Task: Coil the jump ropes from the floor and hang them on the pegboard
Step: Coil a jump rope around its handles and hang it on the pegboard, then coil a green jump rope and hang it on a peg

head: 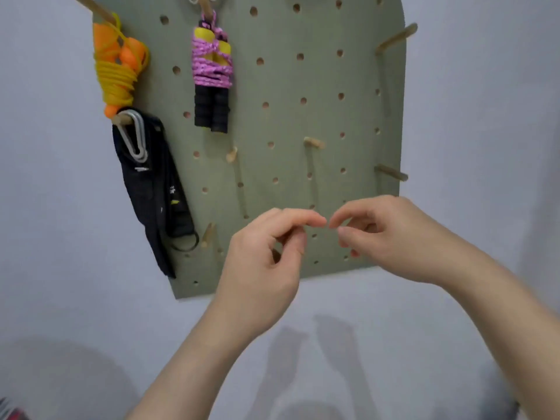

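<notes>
A grey-green pegboard (303, 122) hangs on the wall in front of me. A coiled yellow jump rope with orange handles (116, 71) hangs from a wooden peg at its upper left. A pink rope wound around yellow-and-black handles (212, 77) hangs from a peg at the top centre. My left hand (266, 256) and my right hand (388, 237) are raised before the board's lower edge. Their fingertips nearly touch, fingers curled, and nothing shows in either hand.
A black strap bundle with silver carabiners (151, 180) hangs from a peg below the yellow rope. Several bare wooden pegs stick out, among them one at mid board (313, 143) and two on the right edge (397, 37). Pale wall surrounds the board.
</notes>
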`<state>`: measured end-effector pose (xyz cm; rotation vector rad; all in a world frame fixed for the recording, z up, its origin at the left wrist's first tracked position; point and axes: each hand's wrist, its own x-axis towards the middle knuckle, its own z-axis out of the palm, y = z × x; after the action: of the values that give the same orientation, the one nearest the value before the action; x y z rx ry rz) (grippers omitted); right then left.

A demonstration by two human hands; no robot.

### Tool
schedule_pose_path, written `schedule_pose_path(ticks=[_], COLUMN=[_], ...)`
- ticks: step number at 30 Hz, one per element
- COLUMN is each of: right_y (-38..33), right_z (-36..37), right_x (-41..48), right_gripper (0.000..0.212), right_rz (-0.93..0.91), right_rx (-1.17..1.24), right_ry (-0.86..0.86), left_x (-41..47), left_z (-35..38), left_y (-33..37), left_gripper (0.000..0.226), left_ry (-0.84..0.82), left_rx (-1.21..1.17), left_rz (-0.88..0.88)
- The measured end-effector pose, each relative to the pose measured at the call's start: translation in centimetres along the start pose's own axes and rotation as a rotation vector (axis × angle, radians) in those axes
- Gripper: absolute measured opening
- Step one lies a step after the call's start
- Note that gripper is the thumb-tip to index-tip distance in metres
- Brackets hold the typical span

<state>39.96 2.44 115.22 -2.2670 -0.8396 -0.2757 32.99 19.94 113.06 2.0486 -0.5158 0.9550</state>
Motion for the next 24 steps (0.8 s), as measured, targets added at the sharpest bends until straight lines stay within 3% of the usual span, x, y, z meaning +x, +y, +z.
schedule_pose_path(ticks=[4, 7, 11, 17, 24], right_y=[3.6, 6.4, 9.1, 10.7, 13.7], right_z=[3.9, 8.3, 15.1, 25.6, 39.8], right_x=[-8.4, -14.5, -23.0, -35.6, -51.1], right_gripper=[0.018, 0.023, 0.022, 0.036, 0.034], right_rz=[0.189, 0.358, 0.541, 0.847, 1.292], right_rx=[0.052, 0.102, 0.138, 0.344, 0.393], right_ry=[-0.105, -0.129, -0.242, -0.351, -0.315], left_x=[-11.8, -20.4, -30.8, -45.8, -63.5], left_z=[2.9, 4.1, 4.9, 4.6, 6.6], left_y=[1.2, 1.1, 0.1, -3.7, -10.6], left_gripper=[0.046, 0.046, 0.041, 0.035, 0.032], left_ry=[-0.239, -0.431, -0.579, -0.75, -1.034], left_rx=[-0.066, -0.12, -0.141, 0.013, 0.136], left_rz=[-0.318, -0.6, -0.83, -1.041, -1.093])
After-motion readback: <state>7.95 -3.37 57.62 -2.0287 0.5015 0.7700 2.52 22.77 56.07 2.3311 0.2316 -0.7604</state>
